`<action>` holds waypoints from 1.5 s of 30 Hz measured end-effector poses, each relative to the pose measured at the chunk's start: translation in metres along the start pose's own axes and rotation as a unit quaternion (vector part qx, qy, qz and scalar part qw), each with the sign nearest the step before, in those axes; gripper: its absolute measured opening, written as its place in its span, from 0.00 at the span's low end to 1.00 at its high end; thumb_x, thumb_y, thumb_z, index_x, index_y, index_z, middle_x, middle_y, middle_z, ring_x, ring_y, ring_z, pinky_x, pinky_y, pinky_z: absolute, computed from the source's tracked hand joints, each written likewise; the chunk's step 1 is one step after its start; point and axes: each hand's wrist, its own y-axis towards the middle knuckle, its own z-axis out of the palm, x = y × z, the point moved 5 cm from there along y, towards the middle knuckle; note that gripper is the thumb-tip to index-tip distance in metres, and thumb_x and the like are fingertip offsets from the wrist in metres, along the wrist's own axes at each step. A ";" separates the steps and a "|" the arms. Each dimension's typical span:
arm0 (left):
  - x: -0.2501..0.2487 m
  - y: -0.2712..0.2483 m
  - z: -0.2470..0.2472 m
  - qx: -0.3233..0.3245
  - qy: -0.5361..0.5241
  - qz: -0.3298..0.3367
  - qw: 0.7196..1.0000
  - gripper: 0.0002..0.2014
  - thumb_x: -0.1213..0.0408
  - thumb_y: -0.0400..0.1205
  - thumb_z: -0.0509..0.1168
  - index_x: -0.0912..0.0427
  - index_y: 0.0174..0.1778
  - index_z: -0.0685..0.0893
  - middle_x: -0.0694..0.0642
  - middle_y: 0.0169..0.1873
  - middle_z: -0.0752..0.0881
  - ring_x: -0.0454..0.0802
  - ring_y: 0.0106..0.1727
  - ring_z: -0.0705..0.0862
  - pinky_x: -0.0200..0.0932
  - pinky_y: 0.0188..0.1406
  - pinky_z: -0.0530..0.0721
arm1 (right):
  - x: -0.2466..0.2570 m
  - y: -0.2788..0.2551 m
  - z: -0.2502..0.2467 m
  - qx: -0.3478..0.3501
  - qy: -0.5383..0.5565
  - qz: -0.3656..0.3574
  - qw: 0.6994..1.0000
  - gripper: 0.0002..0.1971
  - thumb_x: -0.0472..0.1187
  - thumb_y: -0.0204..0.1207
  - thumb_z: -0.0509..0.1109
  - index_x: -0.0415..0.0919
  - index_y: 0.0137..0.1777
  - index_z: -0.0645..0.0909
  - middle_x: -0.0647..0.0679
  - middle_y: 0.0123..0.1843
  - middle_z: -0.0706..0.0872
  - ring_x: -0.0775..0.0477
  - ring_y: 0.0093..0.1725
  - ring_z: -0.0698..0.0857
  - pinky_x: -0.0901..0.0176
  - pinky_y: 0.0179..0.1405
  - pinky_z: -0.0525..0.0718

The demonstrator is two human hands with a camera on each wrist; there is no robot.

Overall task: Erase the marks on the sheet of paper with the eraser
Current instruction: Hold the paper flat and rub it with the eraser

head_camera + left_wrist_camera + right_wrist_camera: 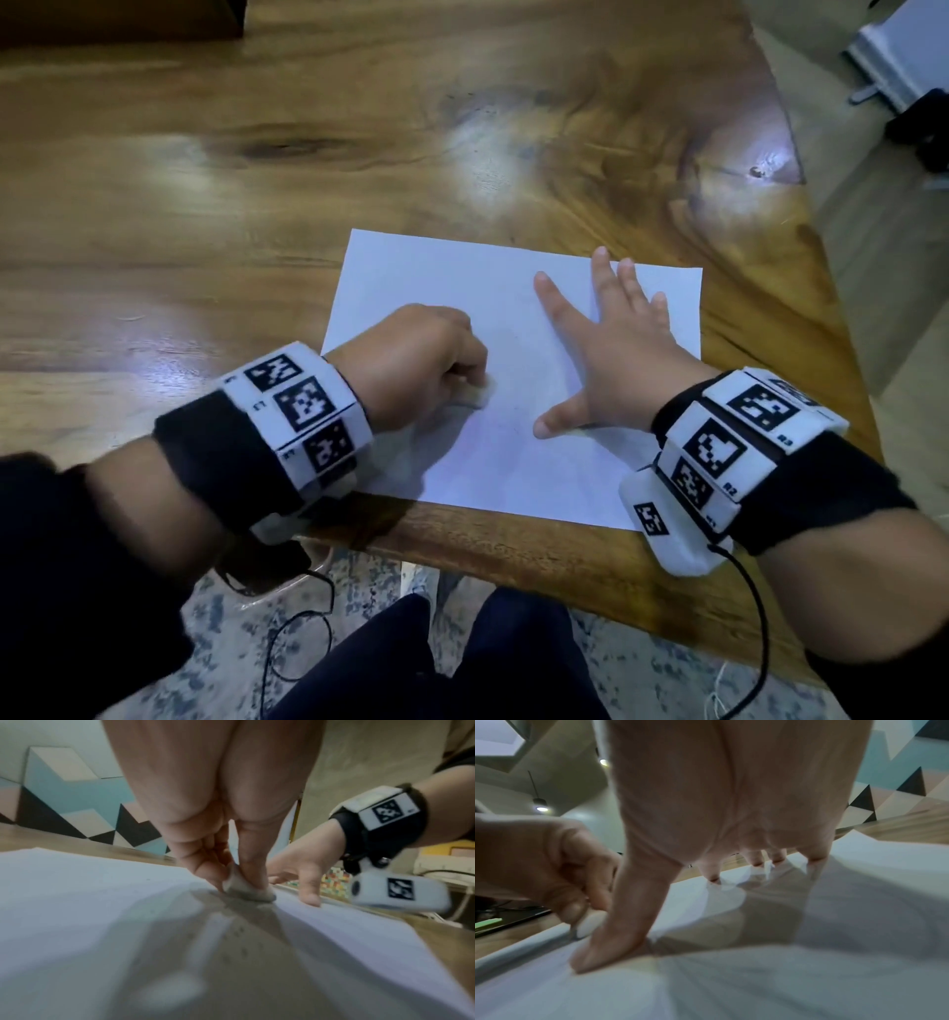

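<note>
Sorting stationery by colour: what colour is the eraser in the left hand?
White, greyed along its rubbing edge; the eraser shows best in the left wrist view.

Sheet of paper (518, 329) on table (257, 180); on the sheet, eraser (478, 397) left, right hand (611, 354) right.

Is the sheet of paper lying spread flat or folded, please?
Spread flat: the sheet of paper lies unfolded on the table, pressed by the right hand.
</note>
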 end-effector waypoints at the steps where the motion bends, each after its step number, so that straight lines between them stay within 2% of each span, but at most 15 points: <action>1: -0.002 -0.004 0.001 -0.004 -0.002 0.014 1.000 0.08 0.61 0.69 0.67 0.61 0.28 0.84 0.59 0.30 0.82 0.55 0.32 0.79 0.36 0.30 0.64 | 0.000 0.000 0.000 0.002 0.000 0.000 1.000 0.69 0.69 0.54 0.78 0.60 0.80 0.27 0.38 0.78 0.19 0.35 0.78 0.23 0.33 0.79 0.35; 3: -0.004 -0.027 0.008 0.033 -0.014 0.023 0.999 0.11 0.60 0.70 0.64 0.60 0.24 0.82 0.55 0.28 0.79 0.52 0.28 0.77 0.35 0.27 0.66 | 0.000 0.000 0.000 0.005 0.001 0.000 1.000 0.69 0.68 0.54 0.78 0.60 0.80 0.27 0.38 0.78 0.19 0.35 0.78 0.23 0.34 0.79 0.35; 6: 0.000 -0.043 0.013 0.095 -0.034 -0.002 0.995 0.07 0.63 0.68 0.64 0.57 0.30 0.87 0.52 0.32 0.83 0.50 0.32 0.83 0.28 0.30 0.70 | 0.000 0.000 0.000 0.005 0.001 0.002 1.000 0.69 0.68 0.54 0.78 0.60 0.79 0.26 0.38 0.78 0.19 0.35 0.78 0.23 0.34 0.79 0.34; 10: 0.009 -0.008 -0.004 -0.009 -0.001 -0.037 0.999 0.04 0.63 0.71 0.69 0.59 0.35 0.87 0.58 0.37 0.84 0.56 0.40 0.82 0.41 0.38 0.75 | 0.001 -0.001 -0.001 0.007 0.001 0.002 1.000 0.68 0.68 0.55 0.78 0.60 0.79 0.26 0.38 0.78 0.18 0.36 0.78 0.23 0.34 0.79 0.34; 12: 0.009 -0.014 -0.001 -0.025 -0.006 -0.035 0.999 0.06 0.62 0.72 0.67 0.60 0.32 0.85 0.57 0.35 0.82 0.55 0.37 0.80 0.39 0.36 0.73 | 0.000 -0.002 -0.001 0.007 0.003 0.001 1.000 0.68 0.68 0.55 0.78 0.61 0.79 0.26 0.39 0.78 0.19 0.36 0.78 0.23 0.35 0.79 0.34; 14: 0.002 -0.035 0.006 0.032 -0.022 -0.009 0.999 0.12 0.55 0.70 0.63 0.60 0.27 0.83 0.54 0.29 0.78 0.53 0.31 0.78 0.33 0.29 0.67 | 0.000 -0.002 -0.001 0.009 0.005 0.001 1.000 0.69 0.68 0.54 0.78 0.61 0.79 0.26 0.39 0.78 0.19 0.36 0.78 0.23 0.35 0.79 0.34; 17: 0.005 -0.046 0.010 0.108 -0.044 -0.040 0.992 0.07 0.58 0.68 0.70 0.58 0.32 0.87 0.56 0.34 0.84 0.53 0.37 0.83 0.34 0.30 0.70 | 0.000 -0.001 -0.001 0.009 0.003 0.004 1.000 0.69 0.68 0.54 0.78 0.61 0.79 0.26 0.39 0.78 0.18 0.36 0.78 0.23 0.35 0.79 0.34; 22: 0.011 -0.013 -0.007 -0.025 0.001 -0.045 0.999 0.03 0.62 0.71 0.71 0.58 0.37 0.87 0.56 0.37 0.84 0.54 0.39 0.80 0.37 0.31 0.67 | 0.001 -0.002 -0.001 0.008 0.007 0.002 1.000 0.68 0.68 0.54 0.79 0.61 0.79 0.26 0.39 0.78 0.19 0.36 0.78 0.23 0.35 0.79 0.34; 25: 0.014 -0.028 -0.002 0.049 -0.006 -0.029 0.998 0.03 0.67 0.71 0.72 0.57 0.32 0.86 0.47 0.29 0.77 0.47 0.34 0.77 0.28 0.30 0.67 | 0.001 -0.002 -0.001 0.006 0.011 -0.002 1.000 0.68 0.67 0.54 0.79 0.61 0.79 0.27 0.39 0.78 0.19 0.37 0.78 0.23 0.35 0.79 0.34; 27: 0.019 -0.037 0.003 0.116 0.002 -0.041 0.992 0.04 0.70 0.70 0.71 0.56 0.34 0.87 0.43 0.30 0.77 0.43 0.34 0.77 0.29 0.32 0.69 | 0.000 -0.002 -0.001 0.006 0.007 0.000 1.000 0.69 0.68 0.54 0.79 0.61 0.79 0.26 0.39 0.78 0.19 0.36 0.78 0.23 0.35 0.78 0.34; 32: 0.012 -0.026 -0.003 -0.035 -0.007 -0.041 0.999 0.03 0.66 0.72 0.70 0.60 0.34 0.85 0.53 0.34 0.78 0.53 0.36 0.77 0.29 0.31 0.66 | 0.001 0.000 0.000 0.008 0.002 0.002 1.000 0.69 0.69 0.54 0.78 0.61 0.79 0.26 0.39 0.78 0.18 0.36 0.78 0.23 0.35 0.78 0.34; 35: 0.010 -0.041 0.008 0.047 -0.037 -0.007 0.998 0.08 0.59 0.69 0.64 0.58 0.30 0.85 0.50 0.32 0.78 0.49 0.33 0.78 0.26 0.30 0.68 | 0.000 0.000 0.000 0.007 0.003 0.001 1.000 0.69 0.68 0.54 0.78 0.61 0.79 0.26 0.39 0.78 0.19 0.36 0.78 0.23 0.35 0.78 0.34; 37: 0.008 -0.050 0.013 0.115 -0.055 -0.018 0.992 0.06 0.62 0.68 0.64 0.56 0.31 0.87 0.45 0.32 0.78 0.45 0.35 0.80 0.20 0.32 0.67 | 0.000 0.000 0.000 0.005 0.003 0.000 1.000 0.69 0.68 0.54 0.78 0.61 0.79 0.26 0.38 0.78 0.19 0.36 0.78 0.23 0.35 0.78 0.34; 42: -0.007 -0.008 0.001 0.005 0.004 0.000 1.000 0.06 0.65 0.72 0.63 0.60 0.37 0.85 0.59 0.38 0.82 0.56 0.38 0.81 0.37 0.37 0.71 | -0.001 0.000 0.000 0.002 -0.002 -0.001 1.000 0.69 0.69 0.54 0.77 0.60 0.79 0.26 0.37 0.78 0.19 0.35 0.78 0.23 0.34 0.78 0.35; 45: -0.006 -0.009 0.009 0.013 -0.010 0.005 1.000 0.03 0.65 0.73 0.65 0.56 0.35 0.82 0.54 0.36 0.77 0.51 0.37 0.78 0.39 0.39 0.74 | 0.000 0.001 0.001 0.006 -0.001 -0.004 1.000 0.68 0.69 0.54 0.77 0.60 0.79 0.26 0.38 0.78 0.19 0.35 0.78 0.23 0.34 0.78 0.34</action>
